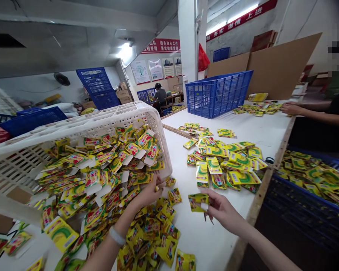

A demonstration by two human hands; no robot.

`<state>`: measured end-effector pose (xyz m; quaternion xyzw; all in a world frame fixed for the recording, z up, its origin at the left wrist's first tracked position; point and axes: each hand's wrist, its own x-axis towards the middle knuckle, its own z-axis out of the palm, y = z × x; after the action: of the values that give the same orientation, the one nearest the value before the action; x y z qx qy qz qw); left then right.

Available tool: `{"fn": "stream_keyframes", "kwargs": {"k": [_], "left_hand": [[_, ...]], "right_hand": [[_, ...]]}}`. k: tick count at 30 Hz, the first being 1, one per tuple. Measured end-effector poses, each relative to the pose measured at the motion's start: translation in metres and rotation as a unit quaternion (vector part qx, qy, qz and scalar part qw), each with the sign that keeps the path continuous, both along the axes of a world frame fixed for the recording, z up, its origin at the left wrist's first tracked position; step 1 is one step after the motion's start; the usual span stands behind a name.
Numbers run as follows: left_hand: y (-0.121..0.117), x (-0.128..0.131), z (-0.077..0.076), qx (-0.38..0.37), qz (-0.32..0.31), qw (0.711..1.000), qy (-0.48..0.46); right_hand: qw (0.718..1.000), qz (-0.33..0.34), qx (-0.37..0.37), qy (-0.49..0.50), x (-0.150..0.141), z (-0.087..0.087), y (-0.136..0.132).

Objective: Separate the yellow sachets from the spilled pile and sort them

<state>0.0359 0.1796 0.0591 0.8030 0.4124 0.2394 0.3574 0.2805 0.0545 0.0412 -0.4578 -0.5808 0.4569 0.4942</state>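
A white plastic crate [81, 124] lies tipped on its side on the white table [260, 130], spilling many yellow-green-red sachets [107, 169] toward me. My left hand [149, 192] reaches into the spill at the crate's mouth, fingers closed on a sachet with a white end. My right hand [222, 209] hovers over the table's near edge, pinching a yellow-green sachet [197, 201] by its corner. A second heap of sachets [226, 162] lies flat on the table just beyond my right hand.
A blue crate [217, 94] stands farther back on the table, with cardboard sheets [274, 67] behind it. Another blue crate of sachets [313, 180] sits below the table's right edge. A co-worker's arm [307, 113] rests at far right; another person sits in the background.
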Motion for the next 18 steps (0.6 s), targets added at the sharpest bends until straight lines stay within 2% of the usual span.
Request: {"fn": "stream_keyframes", "kwargs": {"k": [3, 6, 8, 11, 13, 15, 17, 18], "left_hand": [[-0.045, 0.005, 0.008, -0.082, -0.02, 0.995, -0.048], [-0.085, 0.015, 0.014, -0.201, -0.005, 0.966, -0.163], [-0.103, 0.019, 0.017, -0.257, 0.011, 0.938, -0.232], [-0.116, 0.02, 0.019, -0.265, 0.028, 0.928, -0.261], [-0.12, 0.019, 0.017, -0.272, 0.028, 0.929, -0.25], [-0.123, 0.018, 0.013, -0.27, 0.021, 0.938, -0.218], [-0.125, 0.018, 0.008, -0.246, 0.022, 0.951, -0.186], [-0.126, 0.018, 0.006, -0.238, 0.023, 0.954, -0.182]], "right_hand": [[0.987, 0.029, -0.008, 0.155, -0.02, 0.019, 0.01], [0.981, 0.086, 0.004, 0.176, -0.043, 0.038, 0.015], [0.986, 0.12, 0.026, 0.114, -0.054, 0.048, 0.014], [0.981, 0.148, 0.109, -0.059, -0.058, 0.059, 0.009], [0.958, 0.17, 0.142, -0.181, -0.057, 0.065, 0.004], [0.925, 0.204, 0.139, -0.289, -0.056, 0.072, -0.002], [0.894, 0.232, 0.131, -0.362, -0.056, 0.077, -0.007], [0.887, 0.24, 0.129, -0.372, -0.056, 0.078, -0.009]]}}
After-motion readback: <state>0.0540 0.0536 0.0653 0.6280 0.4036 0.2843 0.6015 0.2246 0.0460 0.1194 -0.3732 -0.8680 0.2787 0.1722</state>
